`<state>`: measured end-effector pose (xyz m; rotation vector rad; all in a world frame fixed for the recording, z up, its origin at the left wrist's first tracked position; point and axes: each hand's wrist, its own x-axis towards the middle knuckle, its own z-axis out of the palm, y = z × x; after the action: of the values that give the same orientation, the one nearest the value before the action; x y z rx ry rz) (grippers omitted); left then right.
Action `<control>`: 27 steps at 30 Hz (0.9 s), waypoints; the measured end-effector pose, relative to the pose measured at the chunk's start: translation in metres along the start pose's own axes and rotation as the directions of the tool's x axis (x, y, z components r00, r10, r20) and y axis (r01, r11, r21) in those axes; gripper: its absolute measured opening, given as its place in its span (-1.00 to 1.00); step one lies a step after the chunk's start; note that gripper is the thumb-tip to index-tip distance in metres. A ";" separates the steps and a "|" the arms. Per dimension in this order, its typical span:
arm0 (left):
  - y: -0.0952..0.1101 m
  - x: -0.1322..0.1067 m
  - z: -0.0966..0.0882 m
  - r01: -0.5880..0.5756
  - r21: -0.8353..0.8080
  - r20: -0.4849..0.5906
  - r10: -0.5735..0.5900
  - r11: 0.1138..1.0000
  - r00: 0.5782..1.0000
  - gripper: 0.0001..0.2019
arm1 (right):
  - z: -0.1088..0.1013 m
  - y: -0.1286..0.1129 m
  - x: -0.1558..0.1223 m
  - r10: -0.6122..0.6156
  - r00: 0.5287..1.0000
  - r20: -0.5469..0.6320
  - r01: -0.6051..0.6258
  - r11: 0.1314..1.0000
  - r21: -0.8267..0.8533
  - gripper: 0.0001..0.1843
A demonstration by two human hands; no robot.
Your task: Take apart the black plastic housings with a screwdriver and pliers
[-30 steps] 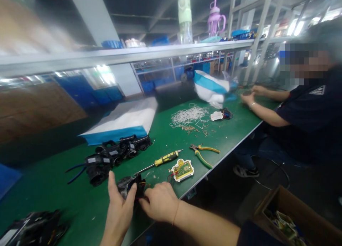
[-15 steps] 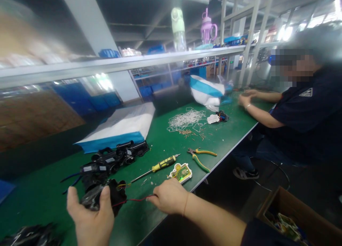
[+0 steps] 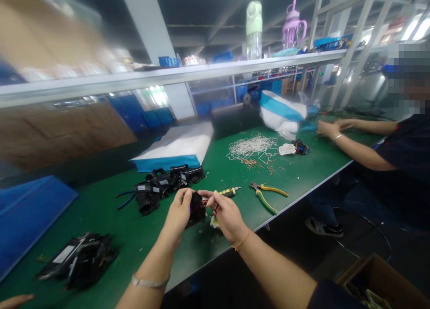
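My left hand [image 3: 179,214] is closed on a black plastic housing [image 3: 198,216] above the front of the green table. Beside it, my right hand [image 3: 229,217] pinches thin red wires [image 3: 204,202] at the housing's right side. Behind my right hand, a circuit board in a white case [image 3: 214,222] is mostly hidden. A yellow and black screwdriver [image 3: 230,192] lies just beyond my fingers, its other end covered. To the right rest diagonal cutters [image 3: 264,196] with yellow and green handles, jaws apart.
Several black housings [image 3: 161,186] lie behind my left hand, and more black parts [image 3: 82,259] at lower left. White wire loops [image 3: 251,146] and screws [image 3: 250,163] lie farther back. A co-worker's hands [image 3: 331,129] are at right; another person's fingers [image 3: 18,301] show at lower left.
The view has swung left. My left hand has brought the black housing close to my right hand, which has shifted from the stretched red wire to the wires beside the housing.
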<state>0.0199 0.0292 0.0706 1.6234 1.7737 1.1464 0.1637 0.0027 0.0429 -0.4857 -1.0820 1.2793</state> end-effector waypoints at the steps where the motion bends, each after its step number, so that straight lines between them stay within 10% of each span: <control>1: 0.004 0.003 0.005 0.009 -0.038 -0.002 -0.010 0.999 1.000 -0.64 | 0.004 0.001 0.003 0.004 0.999 -0.040 -0.002 0.998 0.055 -0.54; 11: -0.003 0.006 0.028 -0.020 -0.039 -0.170 0.014 0.999 0.985 -0.59 | 0.019 -0.001 -0.006 0.121 0.987 -0.104 -0.091 0.963 0.254 -0.54; 17: -0.004 0.003 0.022 -0.043 0.072 -0.243 0.060 0.996 0.968 -0.61 | 0.034 0.005 -0.020 0.123 0.986 -0.110 -0.106 0.983 0.147 -0.46; 27: -0.017 0.020 0.013 -0.024 -0.198 -0.347 -0.047 0.980 0.937 -0.60 | 0.058 0.013 -0.038 0.094 0.991 -0.096 -0.100 0.993 -0.056 -0.46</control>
<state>0.0166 0.0528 0.0533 1.3514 1.8014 1.6349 0.1106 -0.0437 0.0446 -0.6442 -1.0318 1.2986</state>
